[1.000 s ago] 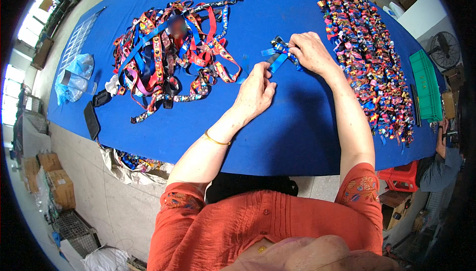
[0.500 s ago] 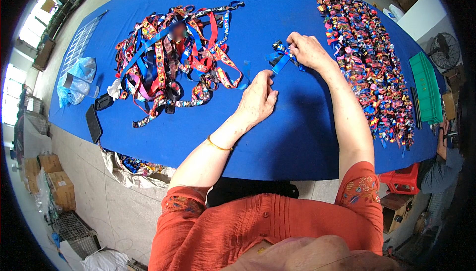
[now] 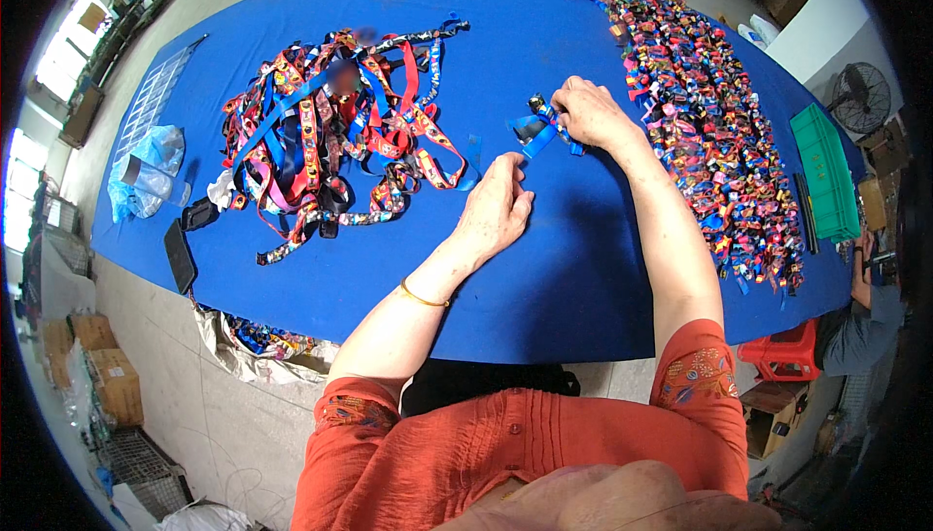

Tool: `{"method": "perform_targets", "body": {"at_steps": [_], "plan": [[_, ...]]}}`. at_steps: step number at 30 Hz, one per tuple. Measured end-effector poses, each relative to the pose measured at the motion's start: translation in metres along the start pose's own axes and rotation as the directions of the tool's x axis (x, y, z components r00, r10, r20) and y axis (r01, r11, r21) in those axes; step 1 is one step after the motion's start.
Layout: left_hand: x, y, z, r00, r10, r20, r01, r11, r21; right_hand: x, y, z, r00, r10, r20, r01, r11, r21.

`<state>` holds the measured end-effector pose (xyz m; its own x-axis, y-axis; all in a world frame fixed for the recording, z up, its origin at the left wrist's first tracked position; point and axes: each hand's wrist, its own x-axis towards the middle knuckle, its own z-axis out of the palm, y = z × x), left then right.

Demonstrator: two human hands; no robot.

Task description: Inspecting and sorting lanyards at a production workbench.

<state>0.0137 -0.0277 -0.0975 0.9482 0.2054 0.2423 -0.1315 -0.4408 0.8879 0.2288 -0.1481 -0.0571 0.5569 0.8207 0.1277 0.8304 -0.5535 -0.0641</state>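
Over the middle of the blue-covered table (image 3: 573, 288), my right hand (image 3: 595, 115) is closed on a small bundled strap (image 3: 546, 129), blue and dark with a printed pattern. A flat blue end sticks out of the bundle toward my left hand (image 3: 494, 208). That hand rests low on the cloth, fingers stretched forward, thumb apart, and its fingertips lie at or just beside the blue end; whether they touch it I cannot tell. To the left spreads a tangled heap of loose printed straps (image 3: 311, 137) in red, blue and black, some with dark buckles.
Rows of small colourful bundles (image 3: 705, 137) fill the table's right side. Beyond them stands a green crate (image 3: 824, 171), near a black fan (image 3: 860, 97). At the left lie a blue plastic bag (image 3: 155, 157), a dark phone-like slab (image 3: 180, 256) and a white wire grid (image 3: 155, 89).
The view has shifted slightly, so the table sits a little lower in it. My hands keep nearly the same places, and the bundled strap has turned slightly at my right fingers.
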Motion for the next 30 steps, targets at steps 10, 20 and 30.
{"method": "perform_targets", "body": {"at_steps": [10,20,30], "plan": [[0.008,-0.009,0.001,0.986,-0.075,-0.146,0.054,0.988,-0.141,-0.010,-0.009,-0.006,0.994,-0.111,0.015,0.110,0.991,0.072],[0.011,0.007,-0.037,0.965,0.156,-0.212,-0.161,0.987,-0.004,-0.068,-0.090,-0.054,0.974,-0.101,-0.205,0.165,0.931,0.326],[0.010,0.006,-0.039,0.997,0.035,0.067,0.001,0.877,-0.481,-0.091,-0.105,-0.051,0.949,-0.118,-0.292,0.255,0.834,0.490]]}}
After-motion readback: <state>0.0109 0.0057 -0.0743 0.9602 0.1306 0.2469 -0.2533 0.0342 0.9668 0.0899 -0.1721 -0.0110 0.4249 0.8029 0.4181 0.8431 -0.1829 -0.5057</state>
